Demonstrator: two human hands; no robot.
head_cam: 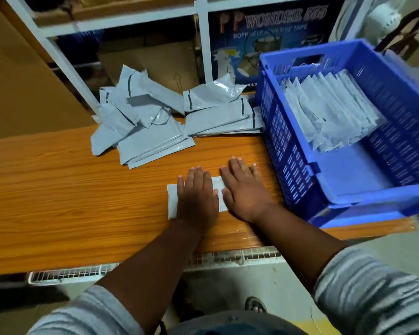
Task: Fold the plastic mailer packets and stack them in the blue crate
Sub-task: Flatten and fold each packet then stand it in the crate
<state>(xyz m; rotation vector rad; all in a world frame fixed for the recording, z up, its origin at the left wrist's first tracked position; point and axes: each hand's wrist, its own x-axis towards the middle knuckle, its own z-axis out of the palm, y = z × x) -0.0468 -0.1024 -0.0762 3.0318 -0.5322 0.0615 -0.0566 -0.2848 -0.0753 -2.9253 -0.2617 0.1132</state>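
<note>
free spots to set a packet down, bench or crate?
Bare bench left of the left hand; bare crate floor nearer than the folded stack. Crowded: loose mailers at the back, and both hands, right hand included, flat on one packet.

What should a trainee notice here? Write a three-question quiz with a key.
1. True or false: both hands press flat on one folded mailer on the table.
2. Where do the folded mailers lie?
A. on the floor
B. in the crate
C. on a shelf
3. Fill in: the unfolded mailers lie on the crate's ____ side in the picture.

Key: 1 true, left hand and right hand; 2 B; 3 left.
</note>
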